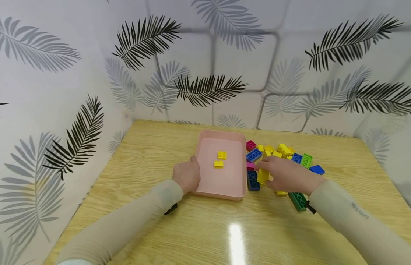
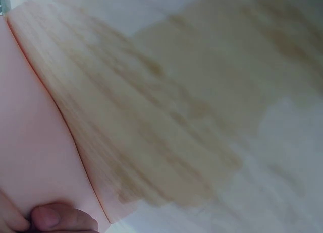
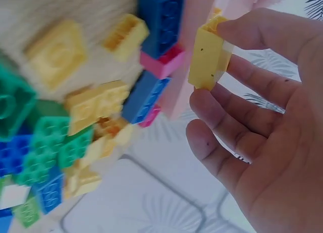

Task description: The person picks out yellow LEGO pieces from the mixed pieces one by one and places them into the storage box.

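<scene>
A shallow pink plastic tray (image 1: 222, 186) lies on the table with two yellow toy building bricks inside, a studded one (image 1: 222, 155) and another (image 1: 218, 164) just below it. My left hand (image 1: 186, 175) grips the tray's left wall near its front corner; in the left wrist view curled fingers (image 2: 63, 217) show against the pink plastic. Right of the tray, my right hand (image 1: 286, 175) pinches a yellow brick (image 3: 206, 56) between thumb and fingertips, raised over the loose bricks. A dark blue brick (image 1: 253, 181) lies beside the tray, close to the held one.
Loose bricks spread to the tray's right: a blue one (image 1: 254, 155), a dark red one (image 1: 250, 145), a light green one (image 1: 306, 160), a long dark green one (image 1: 297, 201) and several yellow ones. A leaf-patterned wall covering (image 1: 232, 66) stands behind the wooden table (image 1: 152, 154).
</scene>
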Available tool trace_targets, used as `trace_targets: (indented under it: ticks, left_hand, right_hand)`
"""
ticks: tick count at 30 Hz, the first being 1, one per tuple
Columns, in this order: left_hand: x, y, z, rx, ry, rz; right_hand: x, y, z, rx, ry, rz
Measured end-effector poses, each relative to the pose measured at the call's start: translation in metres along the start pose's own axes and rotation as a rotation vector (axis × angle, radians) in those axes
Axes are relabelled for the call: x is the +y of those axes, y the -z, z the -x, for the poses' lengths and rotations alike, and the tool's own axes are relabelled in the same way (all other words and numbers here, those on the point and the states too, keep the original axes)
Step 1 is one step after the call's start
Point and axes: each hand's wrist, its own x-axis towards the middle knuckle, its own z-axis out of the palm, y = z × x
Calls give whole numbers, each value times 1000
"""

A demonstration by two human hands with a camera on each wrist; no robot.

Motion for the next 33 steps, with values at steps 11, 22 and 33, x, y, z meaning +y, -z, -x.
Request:
trace_targets:
  ticks: [11,22,33]
  left_hand:
    - [-1,-3,-3,17,-19,-13]
    - [-4,-3,-4,12,-5,-5]
    - [-5,-5,-5,12,-7,0]
  right_hand:
    - [-24,14,-48,56,97,-5]
    - [-36,20,-97,115,223,7]
    - [-46,10,-148,102,227,121]
